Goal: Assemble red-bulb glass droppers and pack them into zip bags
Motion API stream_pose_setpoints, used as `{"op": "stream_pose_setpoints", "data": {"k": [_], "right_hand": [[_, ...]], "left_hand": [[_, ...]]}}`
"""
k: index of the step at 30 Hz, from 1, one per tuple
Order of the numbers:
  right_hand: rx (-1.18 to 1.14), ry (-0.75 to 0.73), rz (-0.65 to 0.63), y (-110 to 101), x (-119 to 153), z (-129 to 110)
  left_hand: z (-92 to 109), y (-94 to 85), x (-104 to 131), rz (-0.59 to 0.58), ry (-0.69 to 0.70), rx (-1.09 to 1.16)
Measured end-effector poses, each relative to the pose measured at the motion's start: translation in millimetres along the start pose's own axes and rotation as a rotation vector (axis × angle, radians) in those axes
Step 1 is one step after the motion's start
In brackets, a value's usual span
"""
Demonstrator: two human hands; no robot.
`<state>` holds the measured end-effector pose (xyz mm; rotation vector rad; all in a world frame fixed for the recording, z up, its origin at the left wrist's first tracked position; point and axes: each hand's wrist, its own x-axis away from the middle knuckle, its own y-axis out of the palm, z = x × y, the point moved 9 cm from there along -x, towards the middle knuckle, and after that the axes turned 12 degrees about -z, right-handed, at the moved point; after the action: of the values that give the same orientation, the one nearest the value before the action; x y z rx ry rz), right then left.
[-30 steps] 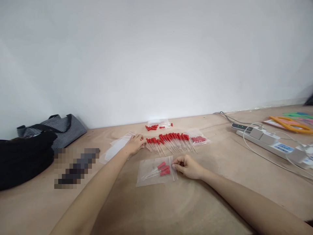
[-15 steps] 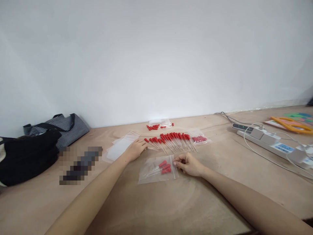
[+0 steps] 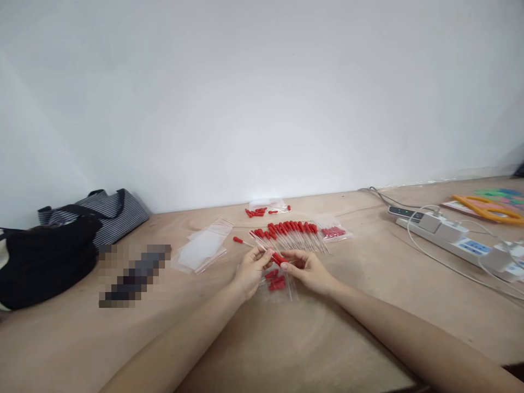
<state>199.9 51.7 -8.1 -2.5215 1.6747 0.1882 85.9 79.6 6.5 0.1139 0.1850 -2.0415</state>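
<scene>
Red-capped droppers [image 3: 279,258] are pinched between both hands, their clear stems pointing up and left. My left hand [image 3: 252,271] is closed on their stems, and my right hand [image 3: 308,269] is closed at the red ends. Beneath the hands lies a clear zip bag [image 3: 282,296] with several red-capped droppers inside, partly hidden. Just behind, a row of red-capped droppers [image 3: 292,228] is fanned out on the table. One separate dropper [image 3: 238,239] lies left of the row. A filled clear bag [image 3: 334,232] rests at the row's right end.
Flat clear bags [image 3: 202,246] are stacked on the left. Loose red caps [image 3: 256,212] lie near the wall. A power strip [image 3: 458,243] with cables and orange scissors [image 3: 487,209] are on the right. Black and striped bags [image 3: 123,218] stand at far left.
My left hand has moved right from beside the flat bags and meets my right hand over the filled bag. Droppers are now held between them. The single dropper at the left has shifted.
</scene>
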Motion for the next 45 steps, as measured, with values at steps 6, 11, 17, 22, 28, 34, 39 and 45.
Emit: {"op": "stream_pose_setpoints", "data": {"k": [6,11,17,22,28,34,39,45], "right_hand": [[-0.074,-0.023,0.044,-2,1,-3],[-0.083,0.006,0.172,-18,0,6],[0.014,0.031,0.160,-45,3,-1],[0.235,0.052,0.123,-77,11,-12],[0.387,0.077,0.079,-81,6,7],[0.613,0.039,0.043,-70,3,9],[0.649,-0.023,0.127,-83,9,-10],[0.464,0.017,0.126,-114,21,-23]], "left_hand": [[-4,4.2,1,0.065,-0.009,0.143],[3,-0.3,-1,0.074,0.001,0.001],[30,-28.7,24,0.030,0.098,-0.586],[29,-31.3,53,-0.333,0.129,-0.957],[10,-29.0,57,-0.469,0.031,-1.006],[10,-27.9,57,-0.450,0.015,-1.045],[9,-28.7,59,-0.462,-0.015,-1.051],[9,-27.6,58,-0.464,-0.006,-1.055]]}}
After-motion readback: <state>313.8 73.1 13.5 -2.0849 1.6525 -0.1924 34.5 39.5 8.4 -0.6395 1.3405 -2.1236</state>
